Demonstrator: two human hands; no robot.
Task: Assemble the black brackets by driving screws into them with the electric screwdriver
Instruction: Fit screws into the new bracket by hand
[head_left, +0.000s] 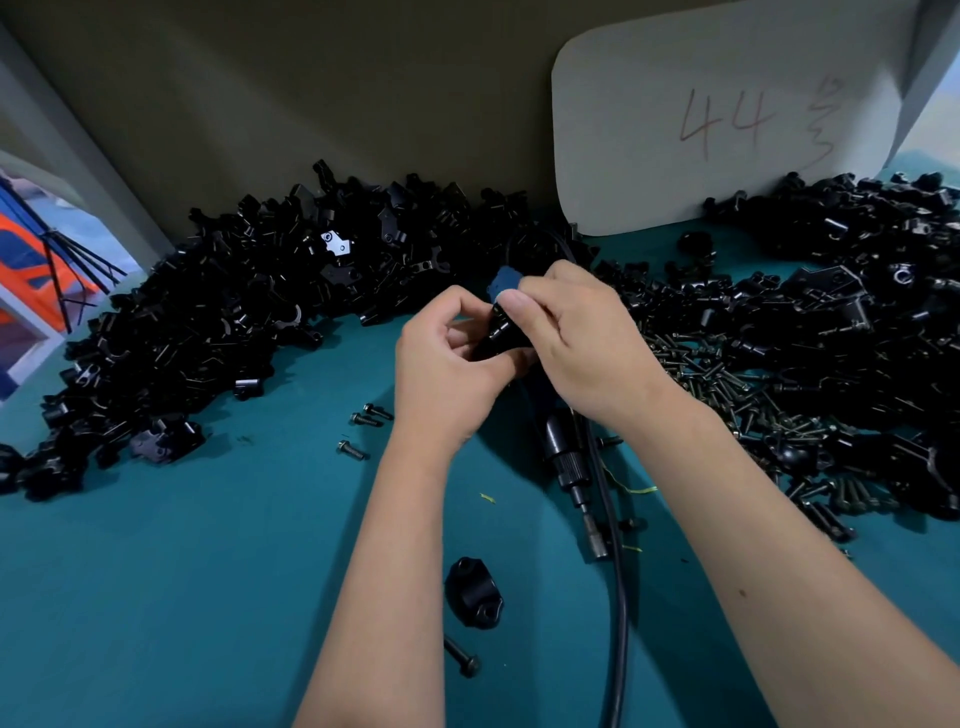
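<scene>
Teal surface (208, 597) w/ bracket piles (208, 322) left & right, screw heap (727, 384) near right hand (576, 343). Electric screwdriver (566, 462) lies idle under hands. Both hands' fingers pinch one black bracket (501, 332) mid-air, prob. mating halves; left hand (441, 364) steadies.
</scene>
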